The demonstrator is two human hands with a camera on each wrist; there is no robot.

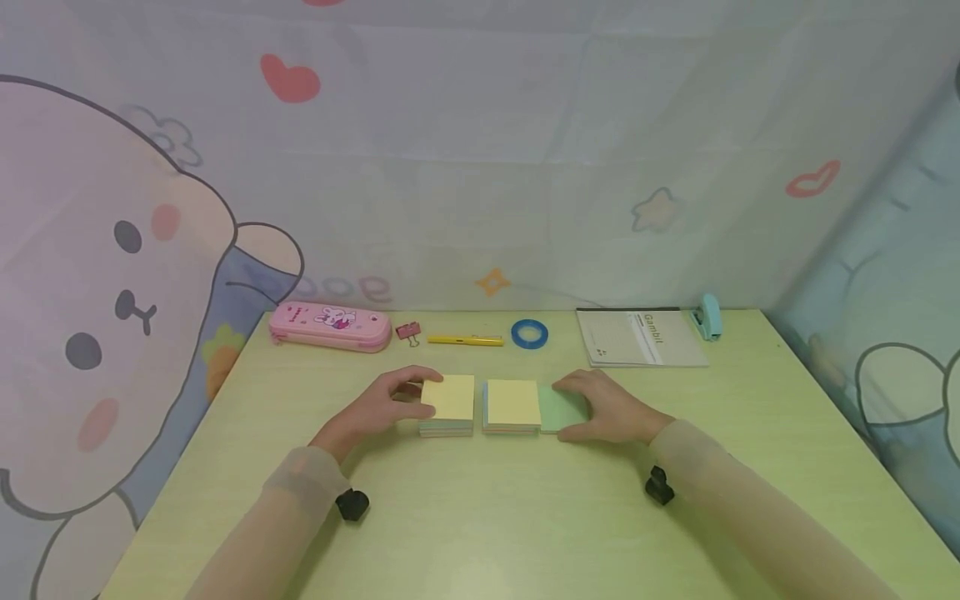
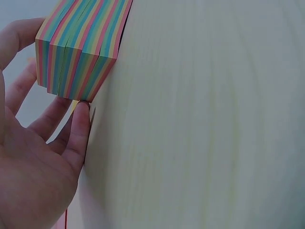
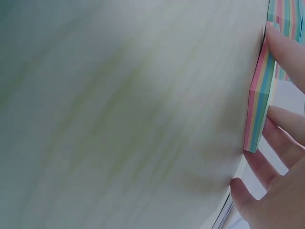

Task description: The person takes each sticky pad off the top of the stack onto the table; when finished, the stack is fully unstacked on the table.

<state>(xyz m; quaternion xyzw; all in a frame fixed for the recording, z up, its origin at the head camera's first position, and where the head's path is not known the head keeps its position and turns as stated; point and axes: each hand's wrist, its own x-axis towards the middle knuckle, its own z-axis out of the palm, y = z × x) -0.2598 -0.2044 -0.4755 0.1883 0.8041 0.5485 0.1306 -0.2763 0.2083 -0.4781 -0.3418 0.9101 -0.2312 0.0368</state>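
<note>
My left hand (image 1: 384, 406) holds a stack of sticky note pads (image 1: 452, 398) at its left side, thumb at the near corner and fingers at the far one. The top sheet is yellow; striped pink, yellow, green and blue sides show on the stack (image 2: 76, 57) in the left wrist view. A second yellow-topped stack (image 1: 513, 403) stands just to its right. Beside that, my right hand (image 1: 611, 410) grips a thin green-topped sticky note pad (image 1: 561, 408) between thumb and fingers. In the right wrist view this pad (image 3: 259, 98) lies flat against the table, close to the second stack.
Along the back of the table lie a pink pencil case (image 1: 330, 326), a binder clip (image 1: 408, 332), a yellow pen (image 1: 465, 340), a roll of blue tape (image 1: 529, 334), a notebook (image 1: 622, 337) and a light-blue stapler (image 1: 708, 318). A printed curtain (image 1: 480, 150) hangs behind.
</note>
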